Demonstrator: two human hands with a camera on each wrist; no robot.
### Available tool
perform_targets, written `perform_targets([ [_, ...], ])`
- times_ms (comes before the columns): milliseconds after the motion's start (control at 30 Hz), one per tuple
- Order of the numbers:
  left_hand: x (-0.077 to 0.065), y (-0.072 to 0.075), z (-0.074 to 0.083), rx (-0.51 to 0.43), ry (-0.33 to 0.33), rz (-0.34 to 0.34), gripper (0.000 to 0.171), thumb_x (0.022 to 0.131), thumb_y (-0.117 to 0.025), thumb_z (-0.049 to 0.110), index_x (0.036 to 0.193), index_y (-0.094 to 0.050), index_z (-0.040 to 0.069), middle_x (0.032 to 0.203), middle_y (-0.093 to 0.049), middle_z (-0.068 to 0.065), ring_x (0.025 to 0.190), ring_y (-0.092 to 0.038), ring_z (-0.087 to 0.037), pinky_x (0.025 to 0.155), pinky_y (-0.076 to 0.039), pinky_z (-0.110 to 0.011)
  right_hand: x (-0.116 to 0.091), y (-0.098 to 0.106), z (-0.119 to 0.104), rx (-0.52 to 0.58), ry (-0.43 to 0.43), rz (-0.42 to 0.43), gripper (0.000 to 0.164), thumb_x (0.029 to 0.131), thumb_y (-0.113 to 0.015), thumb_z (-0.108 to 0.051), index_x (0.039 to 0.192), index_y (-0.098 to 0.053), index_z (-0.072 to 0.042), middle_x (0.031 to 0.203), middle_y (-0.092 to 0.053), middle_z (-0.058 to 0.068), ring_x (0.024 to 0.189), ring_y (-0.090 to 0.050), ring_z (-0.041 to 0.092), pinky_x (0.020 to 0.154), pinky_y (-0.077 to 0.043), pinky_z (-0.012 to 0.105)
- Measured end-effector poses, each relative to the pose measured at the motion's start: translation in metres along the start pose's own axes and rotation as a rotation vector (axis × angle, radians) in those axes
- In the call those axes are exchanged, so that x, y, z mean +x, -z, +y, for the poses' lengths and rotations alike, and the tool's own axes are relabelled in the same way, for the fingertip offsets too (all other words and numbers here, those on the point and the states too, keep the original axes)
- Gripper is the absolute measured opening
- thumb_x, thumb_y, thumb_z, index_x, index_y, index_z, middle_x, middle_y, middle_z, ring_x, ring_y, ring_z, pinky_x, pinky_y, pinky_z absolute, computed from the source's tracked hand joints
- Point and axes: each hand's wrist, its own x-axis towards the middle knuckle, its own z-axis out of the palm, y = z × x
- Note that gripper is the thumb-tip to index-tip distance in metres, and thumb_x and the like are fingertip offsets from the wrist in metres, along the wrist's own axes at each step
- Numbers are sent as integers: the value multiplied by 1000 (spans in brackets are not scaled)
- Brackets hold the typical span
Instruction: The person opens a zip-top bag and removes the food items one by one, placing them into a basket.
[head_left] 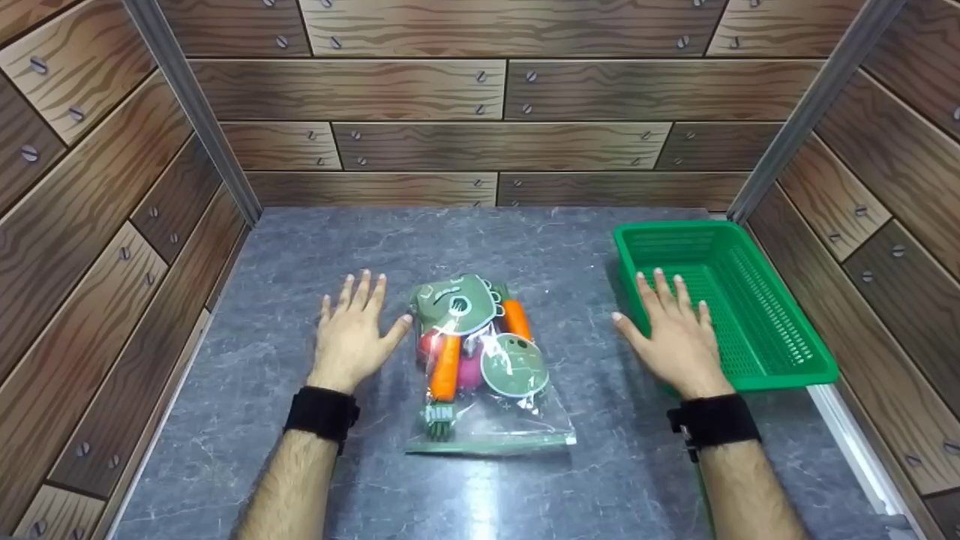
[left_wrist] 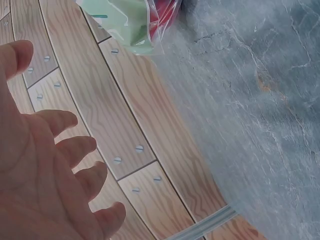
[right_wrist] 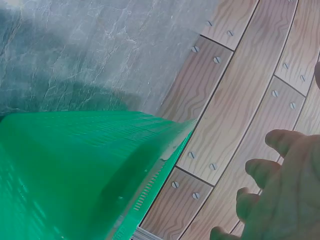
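Note:
A clear zip bag (head_left: 487, 427) lies on the grey marbled table between my two hands, its green zip strip toward me. Through the plastic show two orange toy carrots (head_left: 445, 367), a red round piece (head_left: 430, 343) and a purple one (head_left: 470, 372); green printed patches cover the rest. My left hand (head_left: 352, 334), fingers spread and palm down, is just left of the bag, holding nothing. In the left wrist view the bag's corner (left_wrist: 125, 25) is at the top. My right hand (head_left: 671, 337), also spread and holding nothing, overlaps the near left side of a green plastic basket (head_left: 814, 375) in the head view.
Wood-patterned panels (head_left: 420, 90) wall the table on the left, back and right. Grey metal posts (head_left: 202, 112) stand in the back corners. The basket, with slotted sides, sits close to the right wall. Black bands (head_left: 322, 412) wrap both wrists.

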Motion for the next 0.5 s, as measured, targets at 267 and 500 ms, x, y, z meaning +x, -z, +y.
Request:
perform_targets([
  [267,-15,-5,3,9,-51,27,90,118,-53,67,187,-27,15,196,-21,-18,185,-19,-42,150,-7,-73,-11,-10,-8,-27,71,62,97,119,-57,-66,189,-15,-14,199,-10,18,184,-7,52,145,-5,83],
  [500,-37,-17,6,33,-96,43,91,117,-58,66,185,-30,13,195,-22,-18,184,-24,-41,151,-10,-70,-31,-24,-21,-79,160,110,94,116,-68,-58,188,-25,-15,197,-22,17,183,-20,48,146,-15,80],
])
